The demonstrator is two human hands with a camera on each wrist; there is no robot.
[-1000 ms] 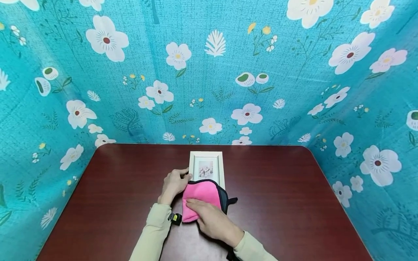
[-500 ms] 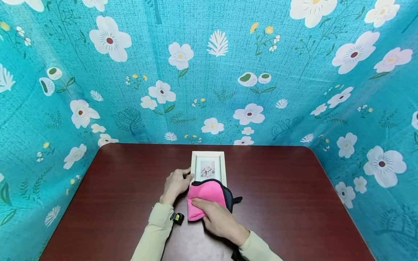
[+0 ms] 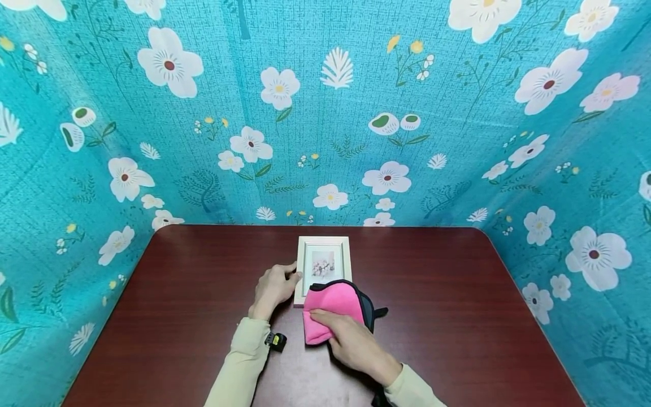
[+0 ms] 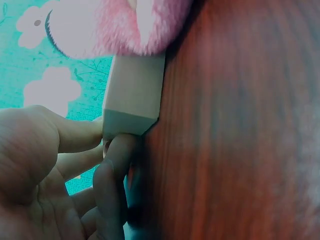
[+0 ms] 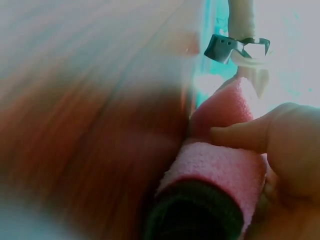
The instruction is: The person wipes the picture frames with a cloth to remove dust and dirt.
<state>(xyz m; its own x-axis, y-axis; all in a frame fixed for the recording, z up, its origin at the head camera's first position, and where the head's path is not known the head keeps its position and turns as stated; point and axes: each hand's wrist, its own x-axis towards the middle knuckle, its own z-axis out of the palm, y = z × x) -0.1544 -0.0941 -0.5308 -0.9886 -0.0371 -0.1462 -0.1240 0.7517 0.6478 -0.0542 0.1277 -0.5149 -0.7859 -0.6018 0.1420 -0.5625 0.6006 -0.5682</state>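
A white picture frame (image 3: 296, 277) with a small flower print lies flat near the back of the table. My left hand (image 3: 274, 288) pinches its left edge; in the left wrist view the thumb and a finger lie on either side of the pale frame edge (image 4: 132, 92). My right hand (image 3: 353, 342) grips a folded pink cleaning cloth (image 3: 338, 299) with black trim, a dark grey side and a black loop. The cloth covers the frame's lower right corner. In the right wrist view my thumb presses into the fuzzy pink pile (image 5: 215, 162).
The dark red-brown table (image 3: 213, 254) has rounded back corners. A blue-green flowered curtain (image 3: 325, 124) hangs right behind it and along both sides. A small black wrist camera (image 3: 276, 341) sits at my left cuff.
My right hand has moved the cloth to the right along the frame's lower end, so the frame's lower left corner now shows. My left hand keeps its place at the frame's edge.
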